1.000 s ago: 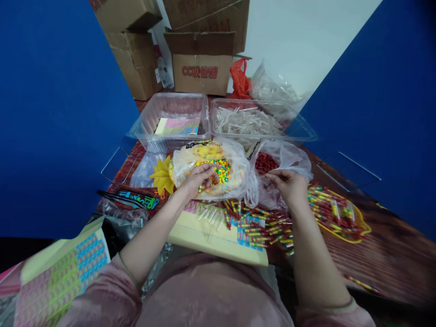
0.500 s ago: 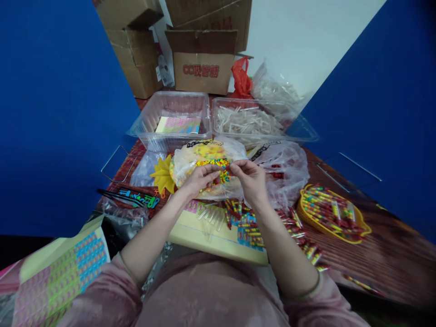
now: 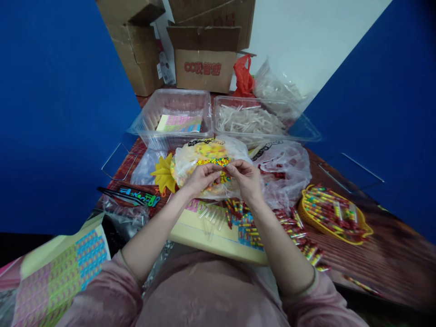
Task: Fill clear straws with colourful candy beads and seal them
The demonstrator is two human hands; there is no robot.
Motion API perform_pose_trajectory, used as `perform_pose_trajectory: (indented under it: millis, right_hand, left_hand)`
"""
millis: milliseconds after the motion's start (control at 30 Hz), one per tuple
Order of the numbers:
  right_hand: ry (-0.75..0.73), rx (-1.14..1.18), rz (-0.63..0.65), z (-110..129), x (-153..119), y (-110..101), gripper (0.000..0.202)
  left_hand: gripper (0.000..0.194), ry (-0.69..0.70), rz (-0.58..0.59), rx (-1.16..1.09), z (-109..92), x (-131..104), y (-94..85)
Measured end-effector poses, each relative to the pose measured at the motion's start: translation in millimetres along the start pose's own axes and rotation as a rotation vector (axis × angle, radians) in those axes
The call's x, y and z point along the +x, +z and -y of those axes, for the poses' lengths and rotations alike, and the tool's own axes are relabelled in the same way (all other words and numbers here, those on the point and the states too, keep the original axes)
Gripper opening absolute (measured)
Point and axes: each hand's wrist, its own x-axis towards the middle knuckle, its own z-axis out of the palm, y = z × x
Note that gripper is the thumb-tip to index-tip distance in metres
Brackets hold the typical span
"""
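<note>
My left hand (image 3: 204, 177) and my right hand (image 3: 245, 176) meet fingertip to fingertip above a white plastic bag (image 3: 235, 146). Both are closed in a pinch; whatever sits between the fingers is too small to make out. Colourful candy beads (image 3: 214, 161) fill the bag's opening just behind my fingers. Below my hands, several transparent tubes (image 3: 213, 215) lie on a pale yellow block of sticker sheets (image 3: 204, 236). Filled candy tubes with dark red ends (image 3: 254, 236) are spread on its right part and on the table beyond my right forearm.
A yellow basket (image 3: 361, 235) of filled tubes stands at the right. Behind are a plastic tray (image 3: 136, 127) with a sticker sheet and another tray (image 3: 306, 132) of transparent tubes. A second bag (image 3: 293, 168) shows dark red pieces. Blue panels (image 3: 61, 113) flank the table.
My right hand has shifted slightly left, so its fingertips now meet those of my left hand. The view has tilted a little; other things lie as before.
</note>
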Motion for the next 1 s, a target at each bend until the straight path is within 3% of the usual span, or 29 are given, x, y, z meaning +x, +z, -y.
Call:
perform_pose_trajectory:
  millis: [200,400,567,767,900,1000]
  right_hand:
    - [0.001,-0.035,0.056,-5,3,-1,0.041]
    - [-0.074,-0.073,-0.011,-15,0,4,0.043]
    - [-0.137,-0.141,-0.084,-5,-11,1,0.040]
    - [-0.351,-0.259,-0.174,13,-65,-40,0.024]
    - [-0.445,-0.578,-0.100,-10,-104,-70,0.011]
    - [-0.589,-0.779,0.004,-30,-117,-79,0.008]
  left_hand:
    - [0.034,0.071,-0.056,0.019,-3,-1,3.4]
    - [0.023,0.082,-0.066,0.042,0,2,4.6]
    - [0.038,0.074,-0.049,0.078,0,2,7.1]
    - [0.075,0.027,-0.100,-0.022,-8,-1,3.2]
    - [0.083,-0.013,-0.033,-0.092,-9,-1,1.0]
    - [0.086,-0.008,0.000,-0.133,-9,-1,1.0]
